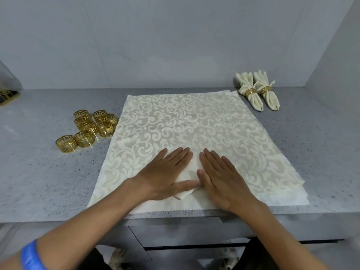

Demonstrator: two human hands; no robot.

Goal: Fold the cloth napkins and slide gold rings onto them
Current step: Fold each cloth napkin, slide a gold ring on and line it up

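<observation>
Head view, nearest the camera: two bare forearms reach forward over the front edge of a grey speckled stone counter (pixel 39 182), and a blue wristband (pixel 31 256) circles the left arm at the bottom left corner. Both hands lie flat, palms down, on a small folded piece of cream cloth (pixel 190 178), which shows only in the gap between them and as a corner poking out under the left thumb. The left hand (pixel 165 172) has its fingers straight and together, pointing up and to the right, pressing on the fold without gripping it. The right hand (pixel 218 176) mirrors it, fingers straight and relaxed, pointing up and to the left, thumb lying beside the fold. The folded piece rests on a stack of large cream damask cloth napkins (pixel 185 123) with a pale scroll pattern, spread flat on the counter; lower layers show at the stack's near right edge.

Further back on the left, just beside the stack's edge, a cluster of gold openwork metal napkin rings (pixel 87 127) stands on the counter. At the far right corner of the stack, two rolled cream napkins wearing gold rings (pixel 259 92) lie side by side, touching each other. Behind everything rises a plain pale grey wall (pixel 155 36).
</observation>
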